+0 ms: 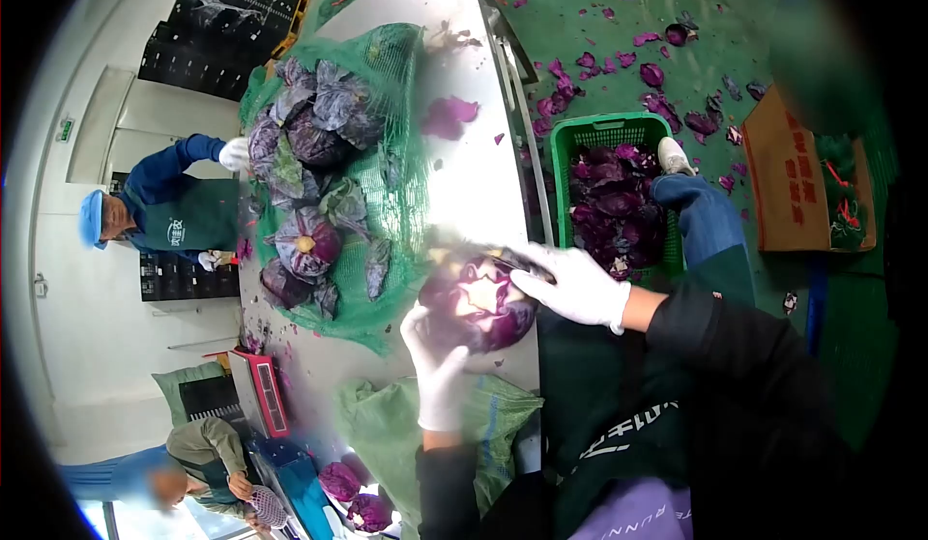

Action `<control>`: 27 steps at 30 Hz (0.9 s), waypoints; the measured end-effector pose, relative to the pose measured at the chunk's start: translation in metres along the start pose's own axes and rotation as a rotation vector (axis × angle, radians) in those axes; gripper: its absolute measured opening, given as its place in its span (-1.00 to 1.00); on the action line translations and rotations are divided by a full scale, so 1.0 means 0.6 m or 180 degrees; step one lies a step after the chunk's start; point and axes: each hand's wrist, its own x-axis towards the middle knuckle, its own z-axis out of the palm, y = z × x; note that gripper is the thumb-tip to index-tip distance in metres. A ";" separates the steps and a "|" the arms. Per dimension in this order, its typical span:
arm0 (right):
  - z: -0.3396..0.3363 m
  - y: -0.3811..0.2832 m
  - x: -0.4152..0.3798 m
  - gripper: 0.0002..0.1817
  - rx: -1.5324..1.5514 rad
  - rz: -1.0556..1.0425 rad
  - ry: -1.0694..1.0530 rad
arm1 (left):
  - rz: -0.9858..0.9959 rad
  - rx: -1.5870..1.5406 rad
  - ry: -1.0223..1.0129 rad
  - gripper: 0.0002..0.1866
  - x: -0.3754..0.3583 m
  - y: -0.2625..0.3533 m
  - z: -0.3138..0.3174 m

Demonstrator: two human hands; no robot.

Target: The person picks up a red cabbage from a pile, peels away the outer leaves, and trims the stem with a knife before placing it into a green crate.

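A trimmed red cabbage (480, 298), its pale cut stem end facing me, is held over the metal table. My gloved left hand (437, 366) cups its lower side with thumb and fingers spread around it. At the cabbage's upper edge, my gloved right hand (575, 287) is closed on what looks like a knife (525, 265); its dark handle shows and the blade is blurred. Beside them, untrimmed red cabbages (324, 119) with loose outer leaves lie on a green mesh bag (404, 202). Another cabbage (307, 243) there shows its cut stem.
A green basket (607, 122) of purple leaves stands on the floor by my leg. Leaf scraps (652, 76) litter the floor near a cardboard box (783, 177). A green sack (425, 434) lies beside my left arm. Two co-workers (184, 216) are across the table and farther along.
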 end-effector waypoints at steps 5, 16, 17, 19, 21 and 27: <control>-0.024 0.000 0.014 -0.37 -0.0667 -0.0372 0.0114 | -0.0029 0.0306 0.0421 -0.59 0.057 0.015 0.021; -0.073 0.094 0.101 -0.46 -0.0138 0.0493 0.0495 | 0.0340 0.1325 0.0086 -0.37 0.056 0.010 0.062; -0.076 0.045 0.074 -0.47 -0.0146 0.0744 0.0535 | 0.0160 0.1001 0.0303 -0.35 0.045 0.005 0.059; -0.049 0.021 0.016 -0.47 -0.0253 0.0455 0.0734 | 0.0238 0.1552 0.0663 -0.31 0.012 -0.035 0.018; -0.003 0.030 -0.035 -0.45 -0.0218 -0.0180 0.0483 | 0.0244 0.1577 0.0833 -0.28 0.010 -0.050 0.010; -0.005 -0.015 -0.039 -0.33 -0.0941 -0.0213 -0.0240 | 0.0205 0.1162 0.0909 -0.12 -0.001 -0.028 0.064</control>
